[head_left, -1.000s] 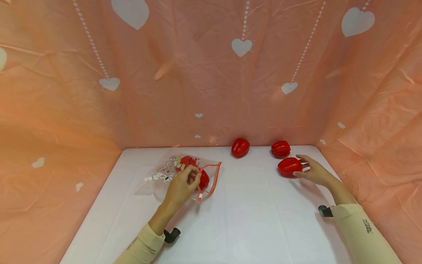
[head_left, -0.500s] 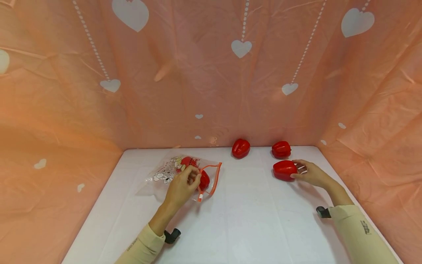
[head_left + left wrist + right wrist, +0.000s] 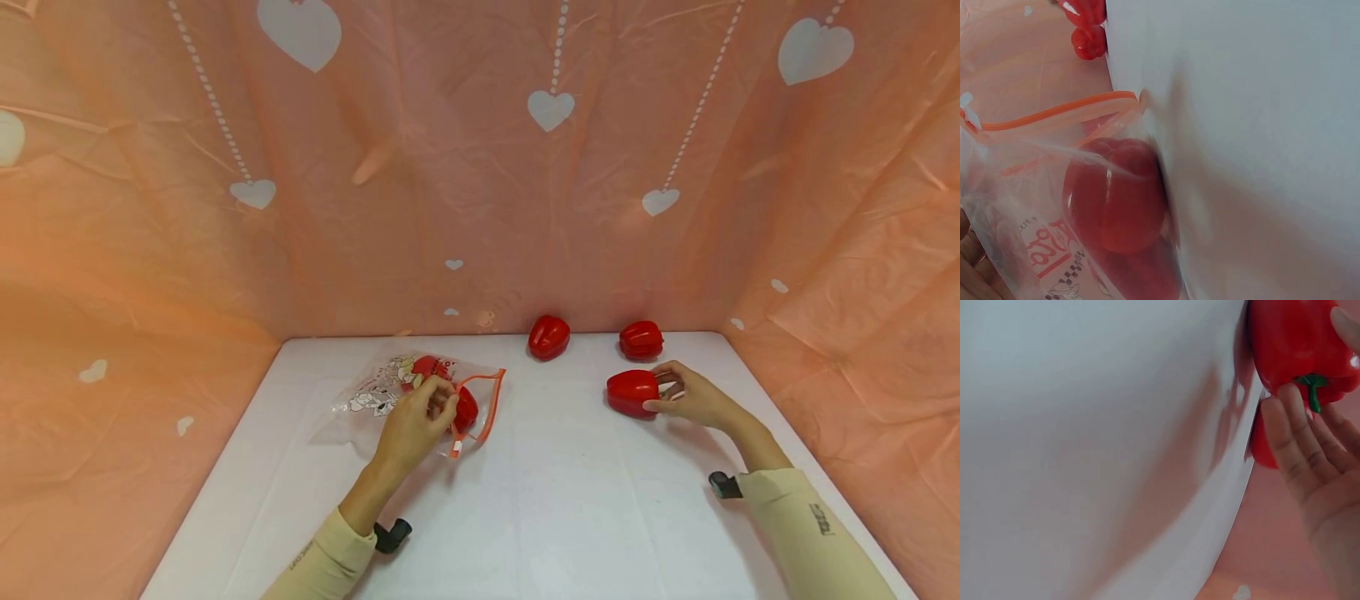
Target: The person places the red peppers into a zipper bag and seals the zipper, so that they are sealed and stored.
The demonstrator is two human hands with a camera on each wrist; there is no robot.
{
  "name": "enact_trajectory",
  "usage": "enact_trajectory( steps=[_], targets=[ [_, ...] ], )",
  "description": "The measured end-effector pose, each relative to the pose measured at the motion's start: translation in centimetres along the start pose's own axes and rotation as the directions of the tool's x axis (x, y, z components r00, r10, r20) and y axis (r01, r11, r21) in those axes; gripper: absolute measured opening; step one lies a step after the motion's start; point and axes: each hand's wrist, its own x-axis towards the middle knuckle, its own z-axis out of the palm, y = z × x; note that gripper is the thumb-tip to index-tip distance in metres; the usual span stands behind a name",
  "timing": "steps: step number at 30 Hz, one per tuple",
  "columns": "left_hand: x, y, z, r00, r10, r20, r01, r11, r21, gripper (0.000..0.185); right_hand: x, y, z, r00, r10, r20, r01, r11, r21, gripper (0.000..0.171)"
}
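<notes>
A clear zip bag (image 3: 378, 390) with an orange rim (image 3: 489, 398) and cartoon print lies on the white table (image 3: 555, 500), left of centre. Red peppers (image 3: 467, 410) sit inside it. My left hand (image 3: 444, 406) pinches the bag's upper edge at its mouth. The left wrist view shows a pepper (image 3: 1113, 200) behind the plastic and the orange zip strip (image 3: 1054, 112). My right hand (image 3: 657, 393) grips a loose red pepper (image 3: 628, 392) by its stem end. In the right wrist view my fingers (image 3: 1291, 437) lie against that pepper (image 3: 1291, 344) beside its green stem.
Two more red peppers (image 3: 549, 336) (image 3: 641, 339) rest at the table's back edge, against the pink heart-print curtain (image 3: 480, 167). The curtain closes in the table on the left, back and right. Wrist straps show on both sleeves.
My right hand has closed on the loose pepper and carried it leftward, towards the table's middle. The left hand and the bag have stayed put.
</notes>
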Motion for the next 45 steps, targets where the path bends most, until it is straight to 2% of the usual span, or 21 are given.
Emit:
enact_trajectory(
  steps=[11, 20, 32, 39, 45],
  targets=[
    [0.0, 0.0, 0.0, 1.0, -0.01, 0.003, 0.01, 1.0, 0.001, 0.008, 0.8, -2.0, 2.8, 0.995, -0.103, -0.006, 0.103, 0.992, 0.071, 0.065],
    [0.0, 0.1, 0.0, 1.0, -0.006, 0.004, 0.006, 1.0, 0.004, 0.008, 1.3, -3.9, 4.6, 0.99, -0.141, -0.023, 0.143, 0.978, 0.152, 0.065],
    [-0.1, 0.0, 0.2, 1.0, 0.024, -0.008, -0.024, 1.0, 0.007, 0.008, 1.9, -5.8, 7.1, 0.986, -0.164, -0.007, 0.162, 0.964, 0.212, 0.063],
    [-0.1, 0.2, 0.2, 1.0, 0.03, -0.008, -0.03, 1.0, 0.002, 0.01, 1.7, -7.3, 8.6, 0.991, -0.137, -0.004, 0.135, 0.966, 0.219, 0.063],
    [-0.2, 0.1, 0.2, 1.0, 0.03, -0.002, -0.03, 1.0, -0.006, 0.009, 1.8, -8.2, 10.1, 0.988, -0.153, 0.034, 0.139, 0.957, 0.256, 0.062]
  ],
)
